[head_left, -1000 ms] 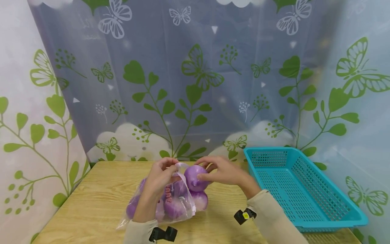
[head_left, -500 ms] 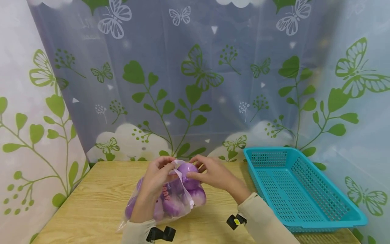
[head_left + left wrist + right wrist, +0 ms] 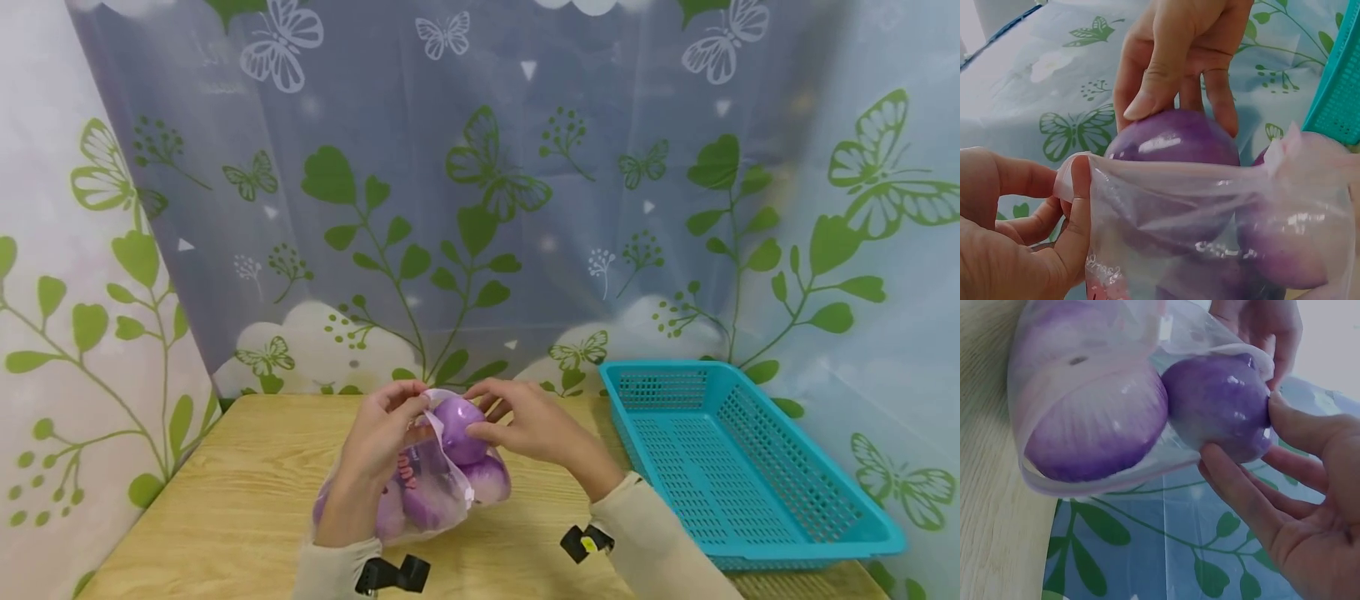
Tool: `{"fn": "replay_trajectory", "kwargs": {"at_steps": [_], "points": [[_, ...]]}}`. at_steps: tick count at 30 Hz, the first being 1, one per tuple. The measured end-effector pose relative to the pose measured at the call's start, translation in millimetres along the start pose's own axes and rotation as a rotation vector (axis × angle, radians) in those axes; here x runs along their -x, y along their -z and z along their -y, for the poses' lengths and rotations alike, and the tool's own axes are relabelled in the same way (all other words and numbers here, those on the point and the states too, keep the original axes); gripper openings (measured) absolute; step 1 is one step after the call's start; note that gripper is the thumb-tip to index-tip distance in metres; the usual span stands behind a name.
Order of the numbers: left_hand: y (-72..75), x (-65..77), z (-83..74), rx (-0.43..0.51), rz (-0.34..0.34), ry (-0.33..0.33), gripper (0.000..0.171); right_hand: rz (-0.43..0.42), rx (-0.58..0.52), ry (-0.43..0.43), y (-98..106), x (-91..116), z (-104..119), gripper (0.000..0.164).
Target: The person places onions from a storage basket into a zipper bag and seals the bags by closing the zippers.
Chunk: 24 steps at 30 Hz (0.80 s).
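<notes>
A clear plastic bag (image 3: pixel 438 500) with pink lettering lies on the wooden table, bulging with several purple onions. My left hand (image 3: pixel 381 433) pinches the rim of its mouth between thumb and fingers, as the left wrist view shows closely. In my right hand (image 3: pixel 532 423) is a glossy purple onion (image 3: pixel 1216 406), gripped between thumb and fingertips. That onion sits at the bag's mouth, partly behind the rim in the left wrist view. Beside it, a paler purple-and-white onion (image 3: pixel 1100 425) rests just inside the opening. The plastic and my left hand partly cover the onions deeper in.
A turquoise perforated basket (image 3: pixel 750 554) stands on the right side of the table (image 3: pixel 232 467), with nothing seen in it. Behind the table hangs a blue sheet (image 3: pixel 585 275) printed with leaves and butterflies. Black straps with small devices are on both wrists.
My right hand has brought the onion leftward to the bag's mouth, mostly during the first half second. The left hand has kept its pinch on the rim, shifting slightly left.
</notes>
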<state>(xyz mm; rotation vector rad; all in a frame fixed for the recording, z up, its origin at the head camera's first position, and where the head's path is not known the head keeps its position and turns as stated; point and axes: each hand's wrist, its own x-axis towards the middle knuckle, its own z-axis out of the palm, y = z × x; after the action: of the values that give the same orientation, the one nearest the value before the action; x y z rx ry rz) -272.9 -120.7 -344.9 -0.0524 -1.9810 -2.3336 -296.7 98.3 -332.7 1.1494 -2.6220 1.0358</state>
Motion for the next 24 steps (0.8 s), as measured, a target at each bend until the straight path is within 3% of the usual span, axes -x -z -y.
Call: {"fn": "replay_trajectory", "kwargs": {"at_steps": [13,19,24], "points": [[-0.1,1.9,-5.8,0.013,-0.029,-0.018,0.014,-0.124,0.085,0.002,-17.5,-5.4,16.3,0.031],[3.2,2.2,-7.1,0.063,-0.049,-0.002,0.015,-0.095,0.042,0.087,-12.3,-5.2,12.4,0.015],[4.5,2.5,-8.9,0.118,-0.041,-0.012,0.014,-0.164,0.047,0.184,2.7,-4.5,7.0,0.012]]}}
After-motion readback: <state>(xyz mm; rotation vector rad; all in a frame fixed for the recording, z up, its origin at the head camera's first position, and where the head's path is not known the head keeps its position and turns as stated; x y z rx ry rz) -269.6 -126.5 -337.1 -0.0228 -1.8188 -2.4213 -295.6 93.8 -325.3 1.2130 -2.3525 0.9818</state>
